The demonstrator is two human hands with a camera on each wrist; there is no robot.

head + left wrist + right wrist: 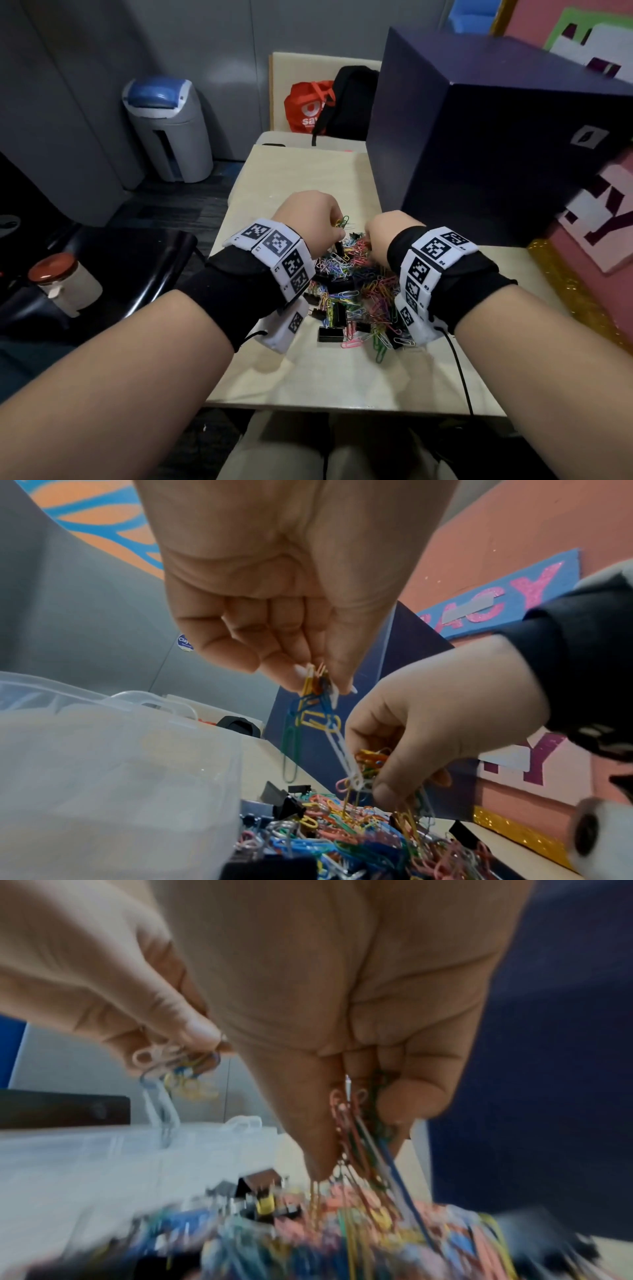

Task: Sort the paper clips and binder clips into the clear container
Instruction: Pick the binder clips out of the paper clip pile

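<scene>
A heap of coloured paper clips (373, 291) mixed with black binder clips (330, 334) lies on the beige table (325, 377). My left hand (334, 226) hovers over the heap's far side. It pinches a small bunch of paper clips (318, 685), and a linked string of clips hangs down from it. My right hand (370, 240) dips into the heap beside it, thumb and fingers closed round a bunch of clips (359, 1123). The clear container (103, 777) stands just left of the heap. The head view does not show it.
A big dark blue box (479, 137) fills the table's right rear, close to my right hand. To the left, off the table, a red-lidded jar (58, 277) sits on a black seat. Farther back are a grey bin (171, 130) and bags (308, 106).
</scene>
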